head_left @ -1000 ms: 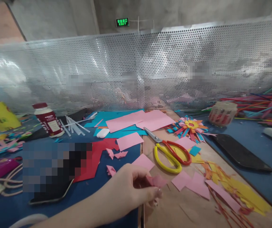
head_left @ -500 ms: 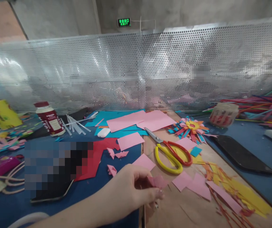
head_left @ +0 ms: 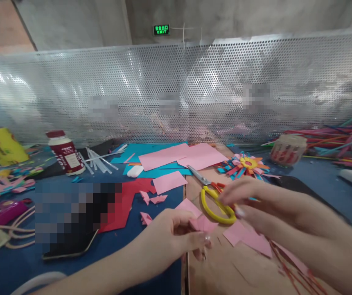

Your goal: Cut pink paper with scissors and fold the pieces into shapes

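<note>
Between the thumb and fingers of my left hand [head_left: 179, 235] is a small folded piece of pink paper [head_left: 205, 223], its creased edge sticking out to the right. My right hand [head_left: 256, 205] hovers to the right of it, thumb and fingers apart and a little blurred, with nothing visible between them. It covers part of the red handle of the scissors [head_left: 217, 207], which lie on the brown board with their blades pointing away to the upper left. Folded pink paper pieces [head_left: 158, 199] rest on the blue tabletop beyond my left wrist. A pink rectangle [head_left: 170, 182] lies farther back.
Large pink sheets [head_left: 202, 155] overlap blue paper near the perforated metal screen [head_left: 151, 82]. At left are a dark phone [head_left: 71, 246], red paper [head_left: 127, 205] and a bottle [head_left: 67, 153]. A paper flower [head_left: 247, 163] and a glass jar [head_left: 288, 150] stand at right.
My right hand has come in from the right and now reaches over the scissors' handles. My left hand keeps the folded pink paper in nearly the same place.
</note>
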Motion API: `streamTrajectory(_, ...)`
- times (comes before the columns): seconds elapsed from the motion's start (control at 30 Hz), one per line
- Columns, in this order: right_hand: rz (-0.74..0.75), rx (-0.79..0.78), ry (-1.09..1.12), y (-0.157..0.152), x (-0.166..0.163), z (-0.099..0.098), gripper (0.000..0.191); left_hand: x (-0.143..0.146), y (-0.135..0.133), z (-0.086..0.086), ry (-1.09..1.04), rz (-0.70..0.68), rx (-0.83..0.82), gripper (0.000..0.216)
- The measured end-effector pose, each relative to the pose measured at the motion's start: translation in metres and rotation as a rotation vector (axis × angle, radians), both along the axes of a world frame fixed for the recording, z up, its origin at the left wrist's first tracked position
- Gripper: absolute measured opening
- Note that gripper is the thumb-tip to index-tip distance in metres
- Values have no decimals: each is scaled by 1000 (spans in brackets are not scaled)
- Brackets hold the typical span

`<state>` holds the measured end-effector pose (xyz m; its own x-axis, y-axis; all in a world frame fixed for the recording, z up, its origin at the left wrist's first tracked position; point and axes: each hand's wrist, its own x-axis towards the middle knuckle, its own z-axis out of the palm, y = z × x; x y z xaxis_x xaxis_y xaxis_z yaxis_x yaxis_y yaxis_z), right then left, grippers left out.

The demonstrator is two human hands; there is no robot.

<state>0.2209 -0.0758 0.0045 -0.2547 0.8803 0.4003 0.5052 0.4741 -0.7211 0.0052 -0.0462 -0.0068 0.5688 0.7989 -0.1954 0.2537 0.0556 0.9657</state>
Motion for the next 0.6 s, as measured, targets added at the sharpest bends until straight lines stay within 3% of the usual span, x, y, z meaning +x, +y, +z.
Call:
streamTrajectory(0.07,78,-25,-65,15,-12,18,13,0,1,0,0,-10,15,29)
streamTrajectory(0.13,157,-56,-116,24,-22,22,10,0,1,0,-3,-11,25,28)
streamTrajectory(0.33,219,-118,-69,24,-33,0,11,-1,0,-1,14,-29,13,27)
streamTrajectory(0.53,10,-100,79,22,-41,8,16,0,-1,0,13,3,-19,25)
streamTrajectory(0.6,-39,-53,133,18,-44,-2,25,2,0,1,28,2,-30,25)
